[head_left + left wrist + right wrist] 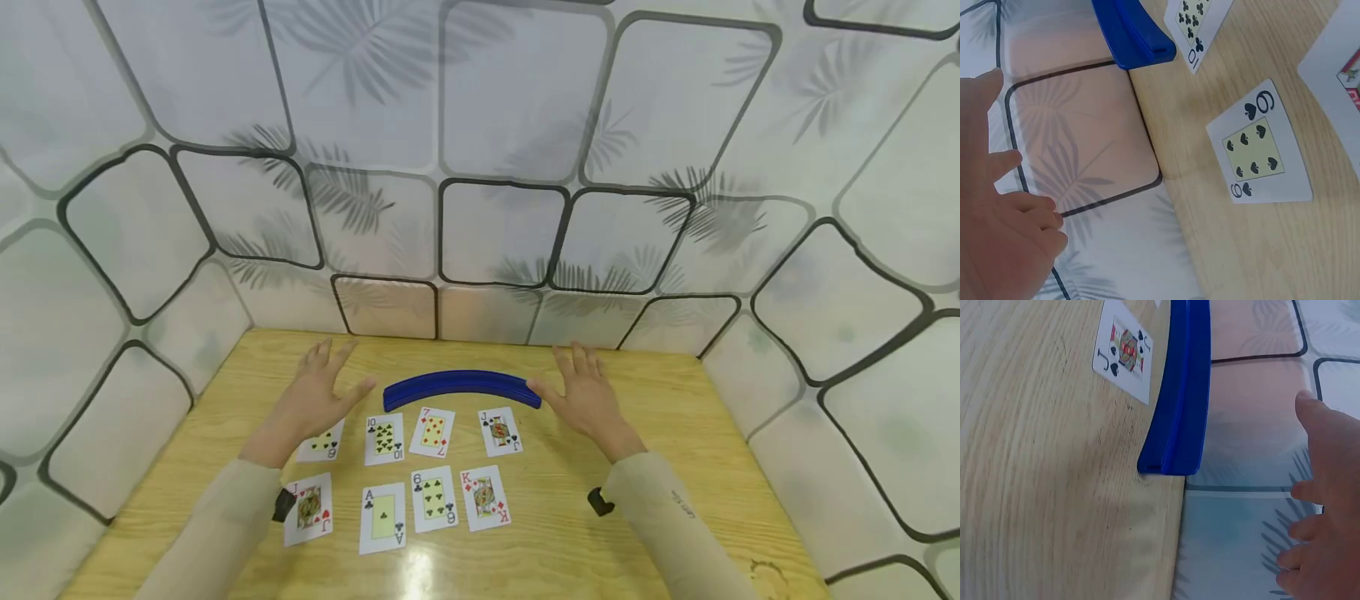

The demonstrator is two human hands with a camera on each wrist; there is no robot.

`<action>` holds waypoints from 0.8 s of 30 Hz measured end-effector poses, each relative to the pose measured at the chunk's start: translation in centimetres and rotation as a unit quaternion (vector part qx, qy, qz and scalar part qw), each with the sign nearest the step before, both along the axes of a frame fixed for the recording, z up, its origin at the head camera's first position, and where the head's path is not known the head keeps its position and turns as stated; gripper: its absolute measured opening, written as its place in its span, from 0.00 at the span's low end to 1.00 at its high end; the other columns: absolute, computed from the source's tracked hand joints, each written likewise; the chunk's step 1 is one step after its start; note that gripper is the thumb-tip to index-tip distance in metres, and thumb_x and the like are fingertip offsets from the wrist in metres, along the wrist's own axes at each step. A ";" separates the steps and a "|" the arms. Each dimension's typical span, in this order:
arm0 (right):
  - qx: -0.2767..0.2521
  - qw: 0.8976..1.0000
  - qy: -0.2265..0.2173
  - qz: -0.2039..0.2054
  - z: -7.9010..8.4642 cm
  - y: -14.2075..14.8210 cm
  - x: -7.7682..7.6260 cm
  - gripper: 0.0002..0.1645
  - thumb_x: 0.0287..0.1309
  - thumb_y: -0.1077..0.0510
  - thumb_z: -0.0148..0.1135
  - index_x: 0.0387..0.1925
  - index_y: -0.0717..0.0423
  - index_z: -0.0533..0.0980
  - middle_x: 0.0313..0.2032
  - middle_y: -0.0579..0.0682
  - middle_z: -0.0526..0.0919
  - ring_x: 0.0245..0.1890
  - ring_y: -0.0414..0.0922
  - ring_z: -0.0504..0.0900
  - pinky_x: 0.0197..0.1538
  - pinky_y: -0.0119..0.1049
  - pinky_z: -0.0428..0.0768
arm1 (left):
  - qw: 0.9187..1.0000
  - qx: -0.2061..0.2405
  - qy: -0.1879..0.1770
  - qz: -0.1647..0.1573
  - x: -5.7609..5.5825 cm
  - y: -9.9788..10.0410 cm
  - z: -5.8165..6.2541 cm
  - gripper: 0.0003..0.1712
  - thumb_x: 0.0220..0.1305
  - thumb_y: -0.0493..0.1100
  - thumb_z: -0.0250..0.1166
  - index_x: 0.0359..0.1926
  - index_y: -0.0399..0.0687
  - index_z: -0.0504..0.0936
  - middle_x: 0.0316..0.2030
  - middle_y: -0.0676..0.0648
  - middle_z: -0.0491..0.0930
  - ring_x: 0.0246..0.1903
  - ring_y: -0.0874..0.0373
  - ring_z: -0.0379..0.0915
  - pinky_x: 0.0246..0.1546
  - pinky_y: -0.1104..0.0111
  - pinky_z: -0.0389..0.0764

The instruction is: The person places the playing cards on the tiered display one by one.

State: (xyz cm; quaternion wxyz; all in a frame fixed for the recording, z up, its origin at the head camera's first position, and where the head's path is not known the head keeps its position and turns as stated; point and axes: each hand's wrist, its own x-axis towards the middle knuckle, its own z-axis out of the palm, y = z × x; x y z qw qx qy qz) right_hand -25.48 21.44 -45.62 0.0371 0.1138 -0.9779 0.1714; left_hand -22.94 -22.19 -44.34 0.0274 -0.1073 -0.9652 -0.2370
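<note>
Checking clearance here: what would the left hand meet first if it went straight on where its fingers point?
Probably the patterned backdrop; the gap from the left hand is hard to judge.

Left grip [311,406] and right grip [588,402] flank a curved blue rack [462,382] behind eight playing cards [429,497].

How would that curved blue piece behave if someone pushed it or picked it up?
The curved blue piece looks like molded plastic, so probably stiff and fairly light. Its smooth surface might feel slightly slippery. Its long, low shape lying on the table suggests it would slide rather than roll.
</note>
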 end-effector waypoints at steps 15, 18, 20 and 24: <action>-0.177 0.983 0.015 -0.045 -2.0 -0.7 -0.4 0.37 0.73 0.43 0.65 0.71 0.64 0.72 0.67 0.67 0.78 0.67 0.66 0.78 0.68 0.63 0.77 | 0.988 0.129 0.033 0.072 1.2 -3.1 -1.8 0.36 0.80 0.58 0.59 0.75 0.37 0.69 0.56 0.26 0.83 0.55 0.28 0.82 0.54 0.38 0.84; -0.204 0.978 0.018 -0.049 -2.7 -0.8 -0.5 0.34 0.72 0.47 0.67 0.68 0.65 0.75 0.63 0.68 0.82 0.62 0.65 0.82 0.64 0.61 0.81 | 0.985 0.148 0.034 0.082 1.4 -3.7 -2.5 0.32 0.78 0.55 0.61 0.70 0.35 0.74 0.51 0.28 0.86 0.50 0.33 0.86 0.48 0.43 0.88; -0.220 0.974 0.014 -0.051 -3.1 -0.9 -0.7 0.32 0.71 0.50 0.68 0.68 0.66 0.75 0.60 0.68 0.84 0.59 0.63 0.85 0.61 0.59 0.84 | 0.983 0.160 0.030 0.087 1.6 -4.2 -3.0 0.31 0.78 0.54 0.62 0.69 0.35 0.77 0.50 0.29 0.87 0.48 0.35 0.87 0.45 0.46 0.89; -0.250 0.966 -0.003 -0.063 -4.0 -1.1 -1.0 0.32 0.69 0.53 0.69 0.67 0.67 0.75 0.58 0.69 0.85 0.56 0.64 0.86 0.58 0.56 0.86 | 0.981 0.171 0.010 0.090 2.0 -5.1 -4.0 0.30 0.76 0.52 0.64 0.67 0.35 0.78 0.49 0.29 0.87 0.47 0.37 0.87 0.42 0.54 0.89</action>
